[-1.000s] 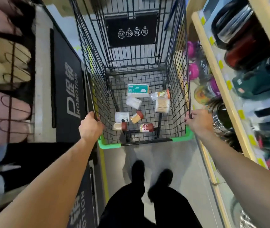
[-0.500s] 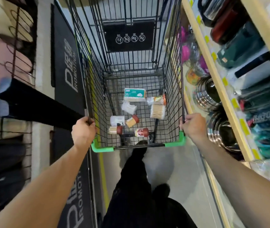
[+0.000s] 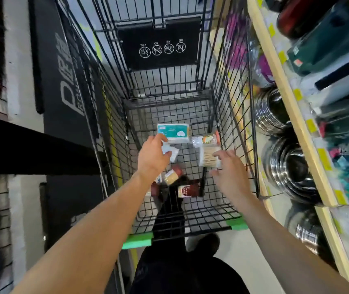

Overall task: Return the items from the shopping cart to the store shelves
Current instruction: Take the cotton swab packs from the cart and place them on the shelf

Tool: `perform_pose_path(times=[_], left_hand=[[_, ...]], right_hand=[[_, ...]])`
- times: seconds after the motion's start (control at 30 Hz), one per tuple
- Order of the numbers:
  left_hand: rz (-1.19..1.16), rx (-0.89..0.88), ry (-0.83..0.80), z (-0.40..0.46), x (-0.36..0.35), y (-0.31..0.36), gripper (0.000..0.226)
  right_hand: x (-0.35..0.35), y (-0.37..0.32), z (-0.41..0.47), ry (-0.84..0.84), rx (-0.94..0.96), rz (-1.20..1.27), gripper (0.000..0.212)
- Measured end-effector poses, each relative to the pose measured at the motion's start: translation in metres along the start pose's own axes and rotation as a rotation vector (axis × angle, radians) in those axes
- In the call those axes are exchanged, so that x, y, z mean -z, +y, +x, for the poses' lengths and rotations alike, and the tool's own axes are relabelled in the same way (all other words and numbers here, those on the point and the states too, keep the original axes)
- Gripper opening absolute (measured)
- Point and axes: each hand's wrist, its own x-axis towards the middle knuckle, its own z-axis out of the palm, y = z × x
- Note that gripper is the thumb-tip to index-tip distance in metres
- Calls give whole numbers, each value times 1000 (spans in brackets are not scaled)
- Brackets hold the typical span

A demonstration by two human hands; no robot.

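While both my hands reach down inside the shopping cart (image 3: 228, 107), the left hand (image 3: 153, 154) hovers loosely spread over a white packet (image 3: 170, 152); the right hand (image 3: 229, 169), fingers spread, touches the cotton-swab box (image 3: 208, 154) just ahead.

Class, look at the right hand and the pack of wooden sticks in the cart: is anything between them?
Nothing visible. The right hand hovers open just above the pack of wooden sticks, fingertips at its edge, inside the cart.
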Motion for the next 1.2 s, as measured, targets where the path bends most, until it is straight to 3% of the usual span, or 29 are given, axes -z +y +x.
perform_pose_path(times=[0.13, 0.4, 0.57, 0.73, 0.87, 0.97, 1.03, 1.13, 1.2], left_hand=[[-42, 197, -135, 62, -33, -11, 64], [303, 91, -334, 153, -80, -31, 88], [692, 11, -297, 151, -102, -34, 97], [654, -39, -230, 148, -96, -30, 98], [401, 53, -132, 133, -72, -14, 77], [-143, 260, -97, 115, -46, 14, 63], [-508, 328, -100, 98, -29, 42, 54], [-744, 211, -191, 68, -11, 85, 22], [-882, 156, -299, 51, -3, 106, 11]], right_hand=[[-16, 11, 30, -141, -169, 42, 56], [-55, 43, 98, -188, -296, 85, 53], [-83, 54, 119, -233, -316, 125, 87], [-81, 52, 129, -283, -309, 103, 113], [-69, 40, 117, -92, -249, 122, 93], [-49, 20, 106, 29, -212, 298, 70], [-29, 1, 99, -26, -227, 584, 58], [4, -23, 84, -123, -191, 885, 51], [24, -31, 73, -28, -161, 924, 46]])
